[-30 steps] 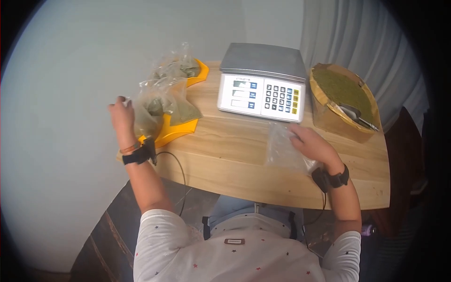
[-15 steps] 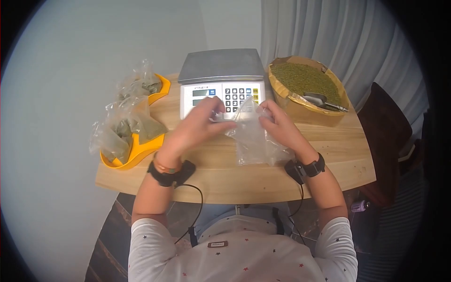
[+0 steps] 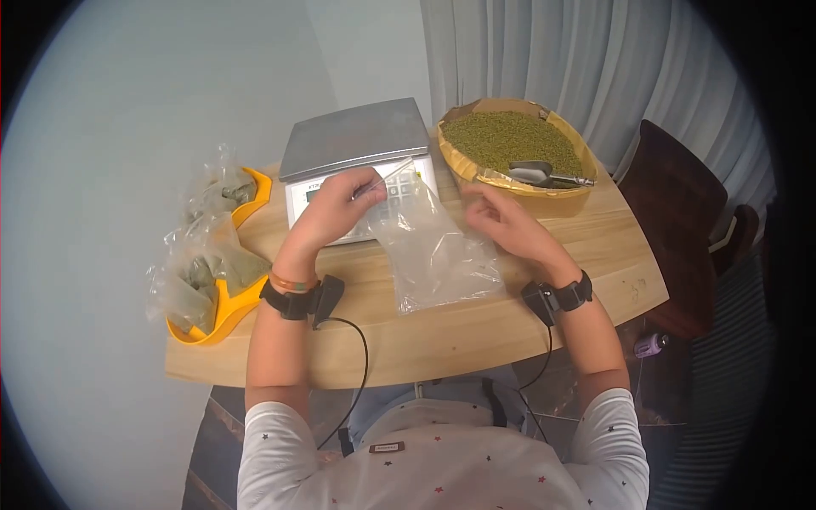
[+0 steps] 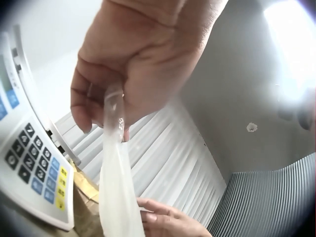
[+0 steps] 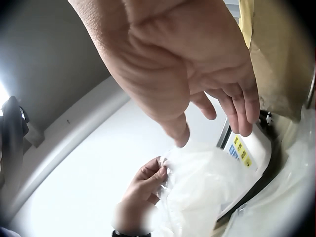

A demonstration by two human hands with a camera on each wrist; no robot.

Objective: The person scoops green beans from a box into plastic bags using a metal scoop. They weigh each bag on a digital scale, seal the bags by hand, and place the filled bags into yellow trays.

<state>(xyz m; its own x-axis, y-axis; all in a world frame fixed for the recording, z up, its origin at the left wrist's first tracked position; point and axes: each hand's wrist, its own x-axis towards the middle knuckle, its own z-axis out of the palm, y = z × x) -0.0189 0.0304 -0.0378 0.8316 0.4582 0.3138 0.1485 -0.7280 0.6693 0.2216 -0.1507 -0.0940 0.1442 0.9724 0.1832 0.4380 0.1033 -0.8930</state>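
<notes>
My left hand (image 3: 336, 208) pinches a clear plastic bag (image 3: 438, 255) by its top corner, in front of the scale (image 3: 357, 136). The bag hangs down over the table's front part and looks flat, with no filling visible. In the left wrist view its upper edge is bunched between thumb and fingers. My right hand (image 3: 506, 223) is just to the right of the bag, holding nothing. The right wrist view shows that hand's fingers (image 5: 239, 111) loosely extended above the bag, with the thumb spread away from them.
A paper-lined box (image 3: 459, 161) of green granules, with a metal scoop (image 3: 531, 172) lying in it, stands behind my right hand. On the left, filled bags (image 3: 191, 289) sit in yellow holders (image 3: 225, 327). A dark chair (image 3: 680, 195) is at the right.
My left hand moved from the filled bags to the plastic bag and now holds it. My right hand, which gripped that bag earlier, has let go. The head view has shifted.
</notes>
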